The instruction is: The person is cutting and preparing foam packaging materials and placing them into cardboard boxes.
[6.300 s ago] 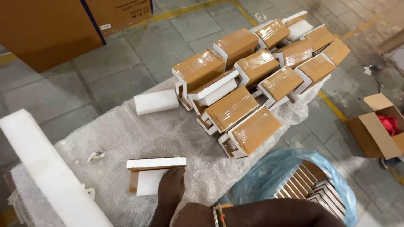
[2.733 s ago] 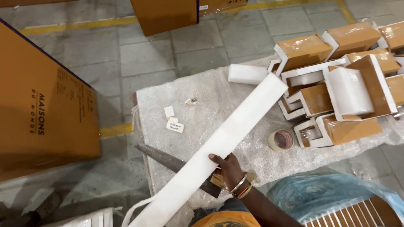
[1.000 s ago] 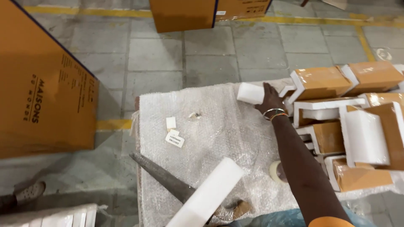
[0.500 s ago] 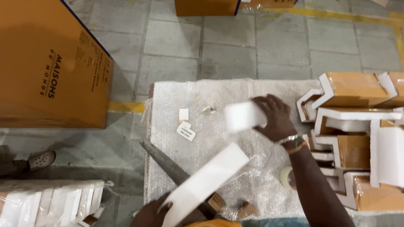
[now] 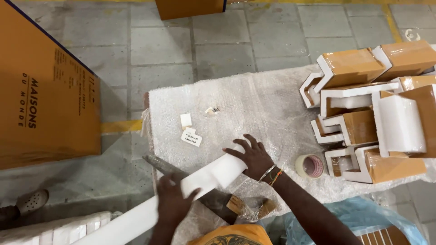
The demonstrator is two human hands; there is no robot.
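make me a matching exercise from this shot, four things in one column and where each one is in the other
Things:
1. long white foam strip
2. roll of clear packing tape
3. large brown cardboard box
4. foam-edged brown bundles

Places:
a. standing on the floor, far left
b. stacked at the right end of the bubble wrap
c. under both hands
d. on the bubble wrap, by the right wrist

Pairs: 1-c, 2-d, 3-a, 4-b

Bare arms, orange top, wrist bands

Both forearms bare, no sleeves. R hand (image 5: pixel 252 157): thin metal bangle + beaded multicolour band at wrist. L hand (image 5: pixel 171 200): nothing worn. Orange-yellow top w/ dark print at bottom edge.
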